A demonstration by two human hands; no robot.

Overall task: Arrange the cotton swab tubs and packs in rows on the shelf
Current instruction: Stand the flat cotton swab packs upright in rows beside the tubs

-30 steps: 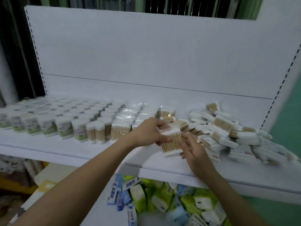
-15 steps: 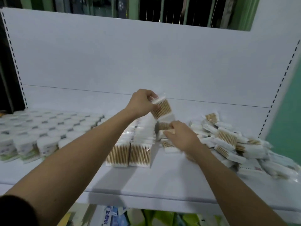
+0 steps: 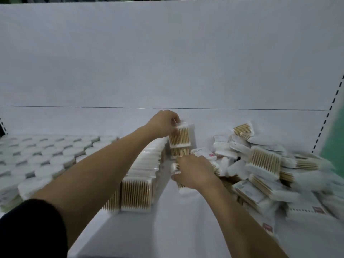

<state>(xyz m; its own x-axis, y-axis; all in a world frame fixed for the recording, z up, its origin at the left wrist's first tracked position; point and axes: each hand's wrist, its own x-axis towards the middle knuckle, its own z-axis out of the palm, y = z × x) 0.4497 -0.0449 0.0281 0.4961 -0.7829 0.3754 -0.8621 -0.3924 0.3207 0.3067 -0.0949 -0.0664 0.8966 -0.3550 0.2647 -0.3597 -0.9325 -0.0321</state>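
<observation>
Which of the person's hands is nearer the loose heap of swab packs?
Right. The right hand rests at the edge of the heap; the left hand holds a pack farther left, by the back.

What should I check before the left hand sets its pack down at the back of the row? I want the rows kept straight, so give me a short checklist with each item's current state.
1. Left hand has a firm hold on the raised pack: ok, fingers pinch its top edge.
2. Raised pack is upright, swabs vertical: ok.
3. Pack lines up with the standing packs of the row: cannot tell, the frame is blurred.
4. Right hand is out of the drop spot: not ok, it rests on a pack just below.
5. Loose pile stays off the row: ok, it lies to the right.
6. Tubs in rows: ok.
</observation>
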